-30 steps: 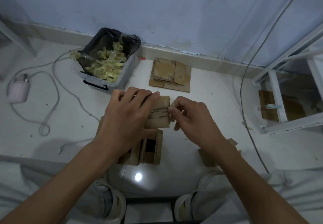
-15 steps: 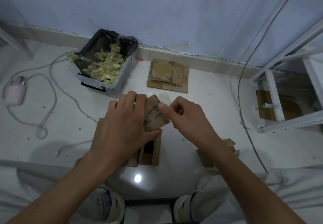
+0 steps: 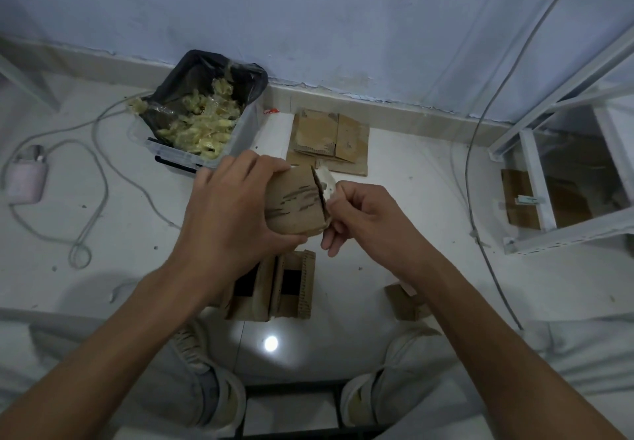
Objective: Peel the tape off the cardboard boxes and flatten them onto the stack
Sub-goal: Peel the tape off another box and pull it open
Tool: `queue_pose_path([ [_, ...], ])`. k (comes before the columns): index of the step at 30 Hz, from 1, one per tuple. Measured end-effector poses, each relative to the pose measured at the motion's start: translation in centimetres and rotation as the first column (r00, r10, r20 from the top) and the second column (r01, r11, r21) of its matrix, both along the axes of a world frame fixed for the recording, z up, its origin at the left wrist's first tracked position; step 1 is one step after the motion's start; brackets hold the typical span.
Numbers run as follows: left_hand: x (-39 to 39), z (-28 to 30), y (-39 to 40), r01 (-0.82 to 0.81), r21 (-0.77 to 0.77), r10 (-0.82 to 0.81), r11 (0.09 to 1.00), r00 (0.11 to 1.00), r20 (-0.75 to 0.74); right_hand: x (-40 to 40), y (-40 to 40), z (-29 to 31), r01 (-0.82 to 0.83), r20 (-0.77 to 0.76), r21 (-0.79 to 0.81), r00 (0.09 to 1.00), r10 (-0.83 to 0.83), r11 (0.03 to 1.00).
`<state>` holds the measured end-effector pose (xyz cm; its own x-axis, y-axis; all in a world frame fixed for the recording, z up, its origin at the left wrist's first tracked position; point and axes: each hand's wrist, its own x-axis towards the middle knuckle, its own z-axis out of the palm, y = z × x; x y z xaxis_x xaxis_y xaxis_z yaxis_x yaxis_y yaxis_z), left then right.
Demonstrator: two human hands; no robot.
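My left hand grips a small brown cardboard box held above the floor, fingers over its top and thumb under it. My right hand pinches a strip of clear tape at the box's right edge, where a flap stands slightly open. The stack of flattened cardboard lies on the floor by the wall, beyond the hands. More small boxes stand on the floor under my left wrist, partly hidden by it.
A clear bin lined with a black bag holds crumpled tape at the back left. A pink device with a looping cable lies far left. A white metal rack stands at right. A cardboard piece lies by my right forearm.
The box has turned in my left hand so its scuffed face points up. My right hand has moved down along the right edge, with the tape lifted away from the flap.
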<state>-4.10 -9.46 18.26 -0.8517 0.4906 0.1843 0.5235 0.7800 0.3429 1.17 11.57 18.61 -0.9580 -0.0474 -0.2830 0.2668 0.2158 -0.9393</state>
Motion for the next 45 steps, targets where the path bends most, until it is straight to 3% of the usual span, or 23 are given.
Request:
queue_pose_path([
  [2,-0.1,0.4,-0.3,0.042,-0.045,-0.044,0.998,0.998,-0.044,0.2,0.0,0.2,-0.047,0.006,0.043,0.999,0.047,0.998],
  [4,-0.1,0.5,-0.5,0.062,-0.081,-0.070,0.995,0.993,-0.095,0.4,0.0,0.2,-0.058,-0.029,0.187,0.997,0.065,0.981],
  [7,0.1,0.2,-0.3,0.041,-0.128,-0.069,0.991,0.974,-0.218,0.6,-0.4,-0.1,0.032,-0.042,0.345,0.999,-0.019,0.938],
  [12,1.5,-0.8,0.5,0.003,-0.247,-0.107,0.969,0.906,-0.409,0.5,-1.5,-1.2,0.104,0.155,0.347,0.974,-0.166,0.932],
  [17,1.6,-1.3,0.7,-0.029,-0.293,-0.108,0.956,0.891,-0.441,0.4,-1.3,-1.1,0.011,0.258,0.282,0.962,-0.087,0.959],
  [22,1.8,-1.7,1.0,-0.032,-0.259,-0.106,0.965,0.859,-0.501,0.5,-1.3,-1.4,0.045,0.288,0.201,0.952,-0.103,0.979],
  [26,2.1,-2.2,1.2,0.020,-0.285,-0.162,0.958,0.859,-0.485,0.4,-0.8,-1.3,-0.056,0.332,0.297,0.942,-0.049,0.953],
  [29,1.9,-2.3,1.2,0.030,-0.277,-0.159,0.960,0.876,-0.456,0.4,-0.9,-1.9,-0.096,0.246,0.420,0.969,-0.012,0.902],
  [32,0.7,-1.6,0.7,0.082,-0.205,-0.147,0.975,0.935,-0.323,0.8,-0.6,-1.2,-0.176,0.127,0.472,0.983,0.131,0.864],
  [35,-0.9,0.0,-0.4,0.158,-0.052,-0.158,0.986,0.987,0.018,0.9,0.8,0.0,-0.236,0.099,0.229,0.971,0.219,0.944],
  [38,-2.0,1.8,-1.2,0.189,0.124,-0.218,0.974,0.931,0.294,0.9,1.7,1.2,-0.264,0.096,-0.036,0.959,0.266,0.964],
  [41,-2.5,2.9,-1.8,0.129,0.288,-0.266,0.949,0.817,0.512,1.0,1.9,1.5,-0.278,0.101,-0.227,0.947,0.306,0.933],
  [45,-2.7,2.3,-2.0,0.123,0.292,-0.281,0.948,0.752,0.596,1.1,1.8,1.0,-0.271,0.157,-0.255,0.936,0.316,0.928],
])
